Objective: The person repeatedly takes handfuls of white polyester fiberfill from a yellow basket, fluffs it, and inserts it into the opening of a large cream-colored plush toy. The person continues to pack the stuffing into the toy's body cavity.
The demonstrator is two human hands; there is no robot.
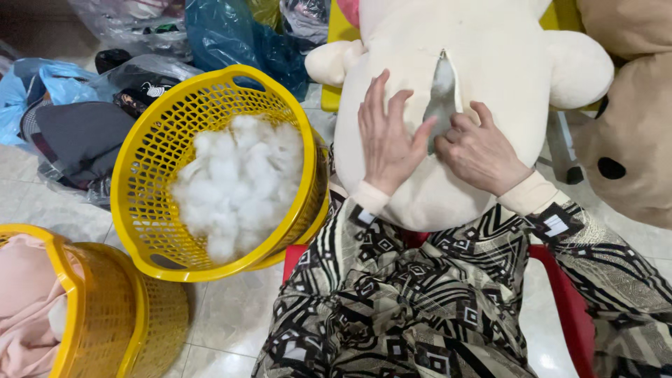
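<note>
Floor (231, 318): pale glossy tile, crowded at 10 to 12 o'clock with plastic bags (224, 31) of clothes.

Plush toy (448, 105): large, cream, short-pile fabric, rounded body with stubby limbs; propped on the person's lap at 1 o'clock, back seam open in a narrow slit (442, 98) showing grey lining. Judged light, soft and yielding, easily dented; best gripped by the fabric edges beside the slit.

Left hand (388, 136): fingers spread, palm flat on the plush just left of the slit.

Right hand (479, 150): fingers curled, tips pinching the fabric at the slit's lower edge (what lies inside cannot be told).

Basket (150, 150): yellow plastic, round, lattice-walled, tilted, at 9 o'clock; holds white stuffing (238, 185), fluffy and clumped.

Second basket (105, 315): same make, at 7 o'clock, with pink cloth (24, 301).

Brown plush (623, 133): at 3 o'clock, partly out of frame.

Stool (567, 301): red, under the patterned trousers (392, 315).
</note>
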